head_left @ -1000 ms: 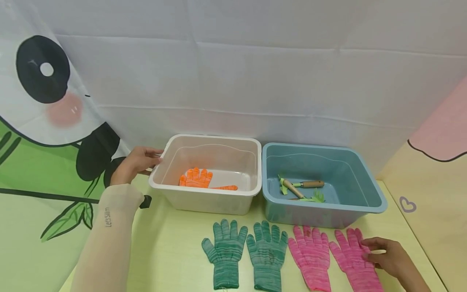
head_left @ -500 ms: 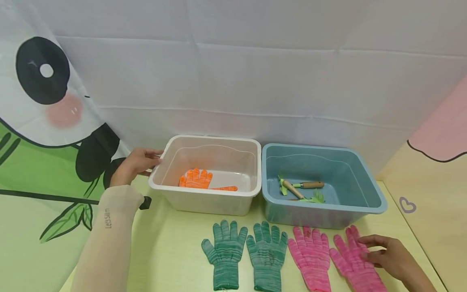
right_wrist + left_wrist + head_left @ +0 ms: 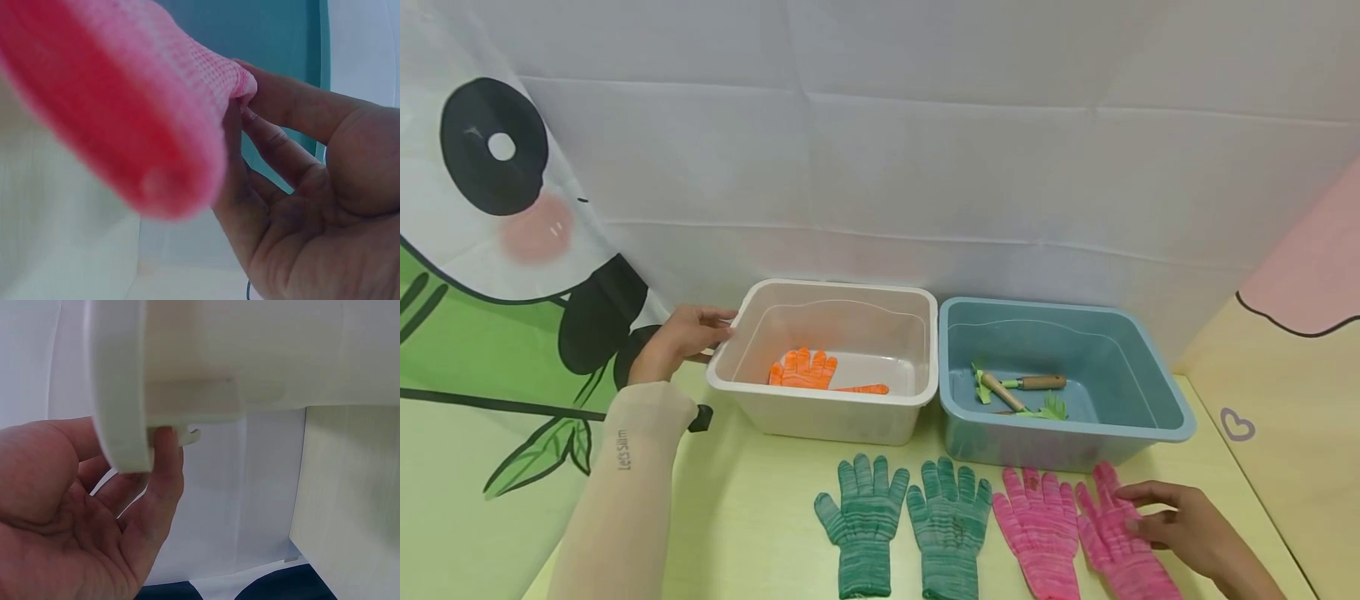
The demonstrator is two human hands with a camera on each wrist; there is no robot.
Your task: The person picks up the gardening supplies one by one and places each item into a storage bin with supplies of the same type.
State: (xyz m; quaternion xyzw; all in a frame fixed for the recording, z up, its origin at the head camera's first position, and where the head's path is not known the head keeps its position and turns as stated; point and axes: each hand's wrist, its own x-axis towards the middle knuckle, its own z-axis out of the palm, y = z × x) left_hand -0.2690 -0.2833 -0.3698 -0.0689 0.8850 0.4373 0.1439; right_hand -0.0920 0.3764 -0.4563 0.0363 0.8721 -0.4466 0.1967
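My left hand (image 3: pixel 681 340) grips the left rim of the white plastic bin (image 3: pixel 827 418). In the left wrist view, fingers curl under the bin's lip (image 3: pixel 117 394). Inside the bin lies an orange glove (image 3: pixel 805 371). At the front right, my right hand (image 3: pixel 1183 527) pinches the right edge of a pink knit glove (image 3: pixel 1118 533) between thumb and fingers. The right wrist view has that glove's cuff (image 3: pixel 112 112) close to the camera, raised off the table. A second pink glove (image 3: pixel 1037 529) lies flat to its left, fingers pointing away from me.
Two green knit gloves (image 3: pixel 867 525) lie side by side left of the pink ones. Beside the white bin stands a blue bin (image 3: pixel 1060 446) holding small green garden tools with wooden handles (image 3: pixel 1041 382). A white cloth backdrop (image 3: pixel 880 167) hangs behind the bins.
My right hand has shifted left with the pink glove, which now slants and sits closer to the other pink glove. My left hand stays at the white bin's rim.
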